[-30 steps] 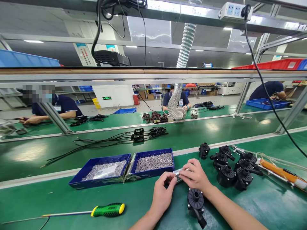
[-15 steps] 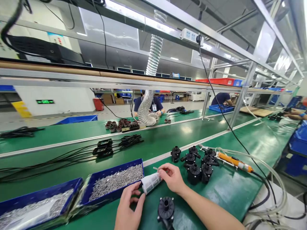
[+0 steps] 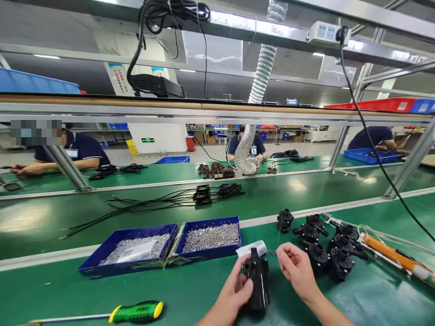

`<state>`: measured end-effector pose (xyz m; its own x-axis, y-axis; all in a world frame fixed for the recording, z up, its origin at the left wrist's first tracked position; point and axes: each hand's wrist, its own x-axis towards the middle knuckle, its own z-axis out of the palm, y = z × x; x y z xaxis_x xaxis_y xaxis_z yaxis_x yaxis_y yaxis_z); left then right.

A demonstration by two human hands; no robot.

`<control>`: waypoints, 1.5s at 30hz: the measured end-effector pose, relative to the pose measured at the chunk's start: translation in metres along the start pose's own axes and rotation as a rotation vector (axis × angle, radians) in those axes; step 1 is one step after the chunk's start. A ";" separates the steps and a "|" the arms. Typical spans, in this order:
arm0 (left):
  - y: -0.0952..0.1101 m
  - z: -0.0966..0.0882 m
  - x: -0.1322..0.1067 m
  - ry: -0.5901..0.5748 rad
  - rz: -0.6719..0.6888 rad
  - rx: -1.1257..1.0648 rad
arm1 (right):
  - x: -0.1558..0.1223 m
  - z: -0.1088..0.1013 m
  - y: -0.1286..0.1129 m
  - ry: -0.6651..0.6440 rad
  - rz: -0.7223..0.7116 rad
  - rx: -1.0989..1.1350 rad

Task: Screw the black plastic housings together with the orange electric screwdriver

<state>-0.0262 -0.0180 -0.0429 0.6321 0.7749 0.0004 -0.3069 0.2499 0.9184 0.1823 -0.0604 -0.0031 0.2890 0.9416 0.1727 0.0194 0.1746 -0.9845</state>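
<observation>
My left hand [image 3: 233, 290] is wrapped round a black pump [image 3: 260, 284] with a cylindrical body and a short spout, held just above the green bench. Behind the pump lies a white roll [image 3: 260, 247] that looks like a sheet of labels; its left part is hidden by the pump. To the right, my right hand [image 3: 299, 271] is closed in a pinch, with a thin clear strip [image 3: 272, 251] sticking out from its fingertips towards the roll. More black pumps [image 3: 317, 256] stand in a group beyond my right hand.
Two blue trays of screws [image 3: 210, 237] [image 3: 136, 249] stand at left. A green-and-yellow screwdriver [image 3: 136, 312] lies near the front. An orange electric screwdriver [image 3: 390, 251] rests at right. Black cables [image 3: 204, 194] lie farther back. Co-workers [image 3: 84, 147] sit across the bench under a shelf.
My left hand has let go of the white roll and taken up the pump. My right hand has moved away from the roll with the strip. The view has turned left.
</observation>
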 end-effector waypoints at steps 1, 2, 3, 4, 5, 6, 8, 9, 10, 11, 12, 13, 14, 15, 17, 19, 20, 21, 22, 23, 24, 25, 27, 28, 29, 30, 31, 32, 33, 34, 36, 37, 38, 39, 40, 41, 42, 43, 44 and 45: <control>0.003 -0.003 0.000 0.001 -0.040 -0.087 | -0.003 0.004 -0.002 -0.023 0.038 0.015; 0.006 -0.006 0.001 0.015 -0.070 -0.160 | -0.006 0.007 -0.004 -0.047 0.074 0.026; 0.009 -0.007 0.003 0.034 -0.088 -0.222 | -0.009 0.011 -0.005 -0.071 0.107 0.035; 0.010 -0.008 0.004 0.047 -0.095 -0.273 | -0.011 0.015 -0.005 -0.095 0.135 0.040; 0.011 -0.008 0.006 0.054 -0.093 -0.311 | -0.013 0.018 -0.004 -0.116 0.159 0.043; 0.011 -0.008 0.007 0.050 -0.088 -0.334 | -0.014 0.020 -0.004 -0.134 0.177 0.044; 0.011 -0.006 0.007 0.029 -0.074 -0.344 | -0.015 0.024 -0.003 -0.163 0.203 0.043; 0.011 -0.005 0.006 0.022 -0.071 -0.339 | -0.016 0.026 -0.002 -0.173 0.212 0.043; 0.012 -0.004 0.006 0.022 -0.072 -0.332 | -0.016 0.027 -0.002 -0.180 0.219 0.043; 0.013 -0.003 0.005 0.028 -0.076 -0.325 | -0.016 0.027 -0.002 -0.186 0.225 0.044; 0.014 -0.002 0.004 0.037 -0.080 -0.319 | -0.016 0.027 -0.002 -0.192 0.232 0.045; 0.014 -0.002 0.004 0.046 -0.084 -0.315 | -0.016 0.028 -0.002 -0.196 0.237 0.045; 0.015 -0.002 0.004 0.054 -0.084 -0.312 | -0.017 0.028 -0.002 -0.199 0.243 0.045; 0.015 -0.001 0.004 0.059 -0.085 -0.310 | -0.017 0.028 -0.002 -0.203 0.248 0.044; 0.015 -0.001 0.004 0.061 -0.087 -0.307 | -0.018 0.028 -0.001 -0.208 0.257 0.041; 0.015 -0.002 0.005 0.061 -0.092 -0.297 | -0.018 0.029 -0.001 -0.210 0.264 0.036; 0.015 -0.002 0.005 0.063 -0.095 -0.291 | -0.018 0.029 -0.001 -0.210 0.268 0.032; 0.014 -0.002 0.004 0.064 -0.096 -0.286 | -0.018 0.029 -0.001 -0.211 0.271 0.028; 0.014 -0.002 0.004 0.065 -0.096 -0.283 | -0.018 0.030 -0.001 -0.211 0.273 0.023; 0.014 -0.002 0.004 0.064 -0.093 -0.284 | -0.018 0.030 -0.002 -0.211 0.275 0.017; 0.014 -0.002 0.004 0.061 -0.089 -0.286 | -0.018 0.030 -0.002 -0.211 0.275 0.011; 0.014 -0.002 0.004 0.058 -0.087 -0.289 | -0.018 0.030 -0.002 -0.210 0.275 0.004; 0.015 -0.002 0.003 0.056 -0.086 -0.290 | -0.018 0.031 -0.002 -0.210 0.273 -0.007; 0.015 -0.001 0.003 0.055 -0.089 -0.289 | -0.018 0.031 -0.002 -0.210 0.272 -0.012; 0.015 -0.001 0.004 0.057 -0.090 -0.287 | -0.018 0.031 -0.002 -0.210 0.271 -0.016; 0.016 -0.001 0.004 0.058 -0.092 -0.287 | -0.018 0.030 -0.001 -0.210 0.271 -0.021; 0.016 -0.001 0.004 0.059 -0.093 -0.288 | -0.018 0.030 -0.001 -0.208 0.269 -0.025; 0.017 0.000 0.004 0.058 -0.093 -0.288 | -0.018 0.030 0.000 -0.206 0.267 -0.030; 0.017 0.000 0.005 0.056 -0.095 -0.287 | -0.018 0.030 0.000 -0.204 0.264 -0.035; 0.017 0.000 0.005 0.054 -0.096 -0.284 | -0.018 0.030 0.000 -0.202 0.260 -0.041; 0.017 0.000 0.005 0.049 -0.096 -0.277 | -0.018 0.030 0.001 -0.200 0.253 -0.053; 0.017 0.001 0.005 0.048 -0.096 -0.275 | -0.018 0.030 0.001 -0.201 0.250 -0.060; 0.016 0.001 0.005 0.050 -0.097 -0.275 | -0.018 0.030 0.001 -0.201 0.245 -0.069; 0.016 0.001 0.004 0.055 -0.099 -0.277 | -0.018 0.030 0.001 -0.202 0.239 -0.077; 0.017 0.001 0.004 0.063 -0.101 -0.278 | -0.019 0.030 0.000 -0.202 0.232 -0.087; 0.017 0.002 0.004 0.071 -0.105 -0.278 | -0.019 0.030 0.000 -0.202 0.222 -0.099; 0.017 0.002 0.004 0.077 -0.108 -0.278 | -0.020 0.030 -0.001 -0.200 0.211 -0.112; 0.017 0.002 0.004 0.079 -0.107 -0.279 | -0.020 0.030 -0.002 -0.198 0.199 -0.128; 0.017 0.002 0.004 0.077 -0.105 -0.280 | -0.021 0.029 -0.002 -0.194 0.187 -0.145; 0.017 0.002 0.004 0.072 -0.103 -0.280 | -0.021 0.029 -0.002 -0.192 0.176 -0.163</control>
<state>-0.0278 -0.0120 -0.0264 0.6211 0.7739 -0.1240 -0.4342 0.4715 0.7676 0.1481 -0.0725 -0.0034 0.1154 0.9932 -0.0133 0.1434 -0.0299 -0.9892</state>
